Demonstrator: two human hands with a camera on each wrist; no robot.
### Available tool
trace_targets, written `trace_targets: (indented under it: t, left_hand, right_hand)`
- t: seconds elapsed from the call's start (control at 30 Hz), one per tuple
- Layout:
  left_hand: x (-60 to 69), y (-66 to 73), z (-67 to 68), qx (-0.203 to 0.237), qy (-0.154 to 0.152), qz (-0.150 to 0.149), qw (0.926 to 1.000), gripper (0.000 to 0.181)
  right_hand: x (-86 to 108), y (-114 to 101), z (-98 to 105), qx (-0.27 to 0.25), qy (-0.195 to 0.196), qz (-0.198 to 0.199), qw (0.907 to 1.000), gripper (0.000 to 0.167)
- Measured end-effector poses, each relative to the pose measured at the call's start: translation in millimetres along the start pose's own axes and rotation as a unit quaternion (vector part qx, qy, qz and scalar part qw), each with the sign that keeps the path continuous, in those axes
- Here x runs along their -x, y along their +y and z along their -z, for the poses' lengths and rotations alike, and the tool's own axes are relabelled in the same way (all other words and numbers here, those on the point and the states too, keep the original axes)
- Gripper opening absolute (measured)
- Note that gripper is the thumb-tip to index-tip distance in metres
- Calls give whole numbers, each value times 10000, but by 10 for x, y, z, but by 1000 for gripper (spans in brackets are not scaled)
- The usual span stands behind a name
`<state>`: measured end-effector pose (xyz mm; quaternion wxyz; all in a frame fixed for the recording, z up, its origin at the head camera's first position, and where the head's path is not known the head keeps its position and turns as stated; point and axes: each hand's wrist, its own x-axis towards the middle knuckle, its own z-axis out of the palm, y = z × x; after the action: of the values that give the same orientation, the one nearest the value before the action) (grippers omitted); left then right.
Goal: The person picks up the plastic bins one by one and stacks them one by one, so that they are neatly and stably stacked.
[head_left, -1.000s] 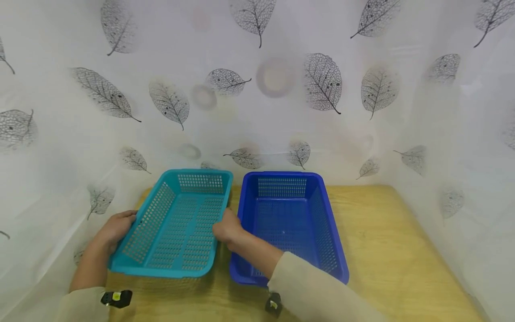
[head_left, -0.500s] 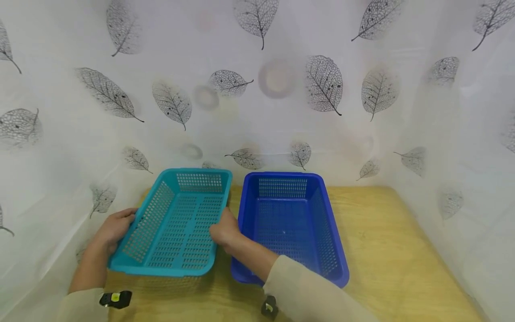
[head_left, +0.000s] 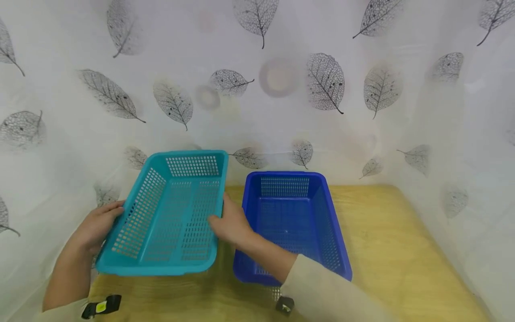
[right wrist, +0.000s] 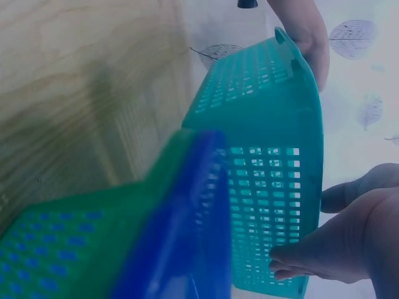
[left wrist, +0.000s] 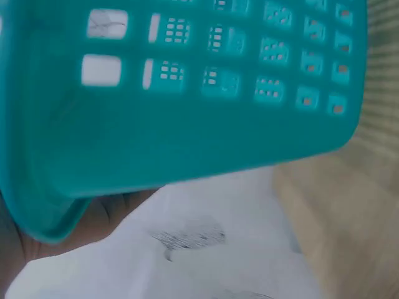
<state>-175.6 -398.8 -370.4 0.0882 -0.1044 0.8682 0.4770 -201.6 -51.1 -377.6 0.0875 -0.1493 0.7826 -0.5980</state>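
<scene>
A teal perforated plastic basket (head_left: 173,223) is held up off the table, tilted with its far end higher. My left hand (head_left: 94,228) grips its left side and my right hand (head_left: 231,221) grips its right rim. In the left wrist view the basket's outer wall (left wrist: 187,134) covers most of the left hand (left wrist: 93,221). The right wrist view has the right hand's (right wrist: 349,230) fingers against the basket's perforated side, thumb at the rim. Beside it stands a blue basket (head_left: 285,223), partly behind my right forearm.
Wooden table (head_left: 386,250) lies around and right of the blue basket. A leaf-patterned white curtain (head_left: 281,120) hangs behind and on both sides. In the right wrist view a green perforated wall (right wrist: 62,230) shows under the blue rim (right wrist: 168,249).
Both hands have raised the teal basket and brought it slightly left, still gripping it. The blue basket stays where it was.
</scene>
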Motion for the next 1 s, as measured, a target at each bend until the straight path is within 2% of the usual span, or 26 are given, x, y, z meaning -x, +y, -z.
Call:
trace_targets:
  t: [0.13, 0.33, 0.43, 0.53, 0.6, 0.77, 1.0]
  left_hand:
    - [87, 128, -34, -174, 34, -314, 9993, 69]
    - [177, 350, -145, -599, 80, -902, 9941, 65]
    - [208, 488, -238, -632, 34, -1153, 9913, 63]
    - [236, 638, -361, -555, -185, -1363, 9889, 62]
    - [250, 739, -449, -373, -473, -1531, 9864, 61]
    - [268, 936, -675, 137, -1053, -1895, 9761, 60]
    - [273, 1116, -925, 511, -1399, -2149, 9652, 58]
  right_hand:
    - [33, -38, 177, 233, 124, 119, 9996, 49]
    - [70, -54, 459, -97, 401, 284, 9987, 57]
    - [100, -84, 634, -314, 520, 273, 9978, 60]
    - [147, -115, 834, -607, 659, 186, 9958, 63]
    - [194, -121, 974, -735, 772, 117, 9942, 66]
    - [345, -82, 1321, -633, 1080, -102, 9921, 67]
    - [568, -19, 1695, -773, 998, -207, 9918, 65]
